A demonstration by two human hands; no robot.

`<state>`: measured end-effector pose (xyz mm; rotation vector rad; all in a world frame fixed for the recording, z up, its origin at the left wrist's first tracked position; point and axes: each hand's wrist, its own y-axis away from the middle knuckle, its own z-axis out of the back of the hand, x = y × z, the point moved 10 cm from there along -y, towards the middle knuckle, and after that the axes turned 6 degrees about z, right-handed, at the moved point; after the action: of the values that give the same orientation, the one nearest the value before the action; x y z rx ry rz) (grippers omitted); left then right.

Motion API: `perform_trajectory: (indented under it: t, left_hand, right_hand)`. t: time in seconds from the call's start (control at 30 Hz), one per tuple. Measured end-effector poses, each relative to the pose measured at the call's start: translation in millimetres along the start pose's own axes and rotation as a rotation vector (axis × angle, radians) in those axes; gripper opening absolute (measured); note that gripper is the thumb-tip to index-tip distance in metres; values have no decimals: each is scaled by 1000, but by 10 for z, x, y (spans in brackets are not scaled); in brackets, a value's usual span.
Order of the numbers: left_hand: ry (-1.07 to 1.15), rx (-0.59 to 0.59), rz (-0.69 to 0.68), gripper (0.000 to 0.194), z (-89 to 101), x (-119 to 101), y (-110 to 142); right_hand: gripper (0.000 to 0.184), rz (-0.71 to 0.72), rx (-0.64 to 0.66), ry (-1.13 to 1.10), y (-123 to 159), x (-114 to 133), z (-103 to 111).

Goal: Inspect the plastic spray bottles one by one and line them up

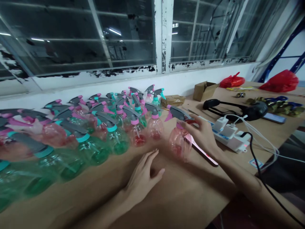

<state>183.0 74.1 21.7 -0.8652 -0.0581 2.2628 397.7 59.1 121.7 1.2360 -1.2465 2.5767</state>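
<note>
The right hand (202, 131) holds the pink bottle (179, 143) by its neck, right of the grouped bottles (116, 142), probably for steadying it, while the left hand (142, 175), fingers loosely spread, is empty.

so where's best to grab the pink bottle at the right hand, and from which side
The pink bottle is probably best gripped at its narrow neck, from the right: it's roughly upright, round-bodied below, and other bottles stand to its left.

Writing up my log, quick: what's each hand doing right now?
Left hand: open, holding nothing, thumb apart from the fingers.
Right hand: closed around a pink spray bottle near its neck.
</note>
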Motion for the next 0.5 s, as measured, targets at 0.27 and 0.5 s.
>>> perform_trajectory:
  t: [0.27, 0.5]
  left_hand:
    - [45, -92, 125, 87, 339, 122, 366]
    - [4, -200, 242, 84, 817, 440, 796]
  right_hand:
    - [8, 177, 298, -349, 454, 815, -706]
    - [13, 293, 460, -436, 675, 1356, -1301]
